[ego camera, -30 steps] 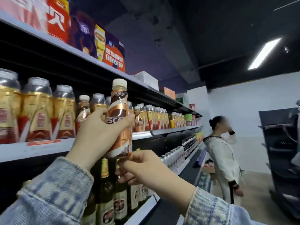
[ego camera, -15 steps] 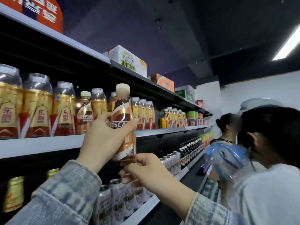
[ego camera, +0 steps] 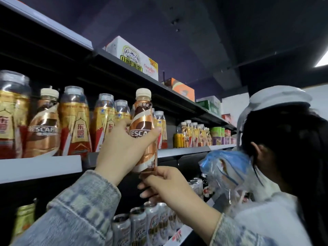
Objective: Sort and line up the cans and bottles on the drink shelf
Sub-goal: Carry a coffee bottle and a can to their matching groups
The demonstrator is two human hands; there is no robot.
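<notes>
The coffee bottle [ego camera: 144, 132] is held clear of the shelf [ego camera: 40, 167], out in front of its edge. The long axis is close to vertical, with the cream cap on top. It is gripped round the middle by the left hand [ego camera: 120, 153]: the thumb [ego camera: 153, 130] is laid across the label and the other digits are wrapped behind. Underneath, the base is pinched by the curled fingers [ego camera: 159, 173] of the right hand [ego camera: 166, 183], so both hands are closed on the one bottle.

Everything turns on one relation. A matching bottle [ego camera: 44, 125] of the same brown-and-copper kind stands on that shelf well to the left, wedged among the gold bottles [ego camera: 74, 121]. The held bottle is parked in front of gold ones further right. The sorting spot is judged to lie leftward and inward from the fingers — across the row, not straight ahead.

The base is also seen hanging a little lower than the shelf board, so a lift would probably be needed before the lip can be cleared. The left hand is the nearer one to that slot and already carries the weight. The right is placed only to steady the bottom.

Close on the right a person's head and a plastic bag [ego camera: 225, 171] are crowded in, and cans [ego camera: 138, 226] are ranked on the shelf below.
</notes>
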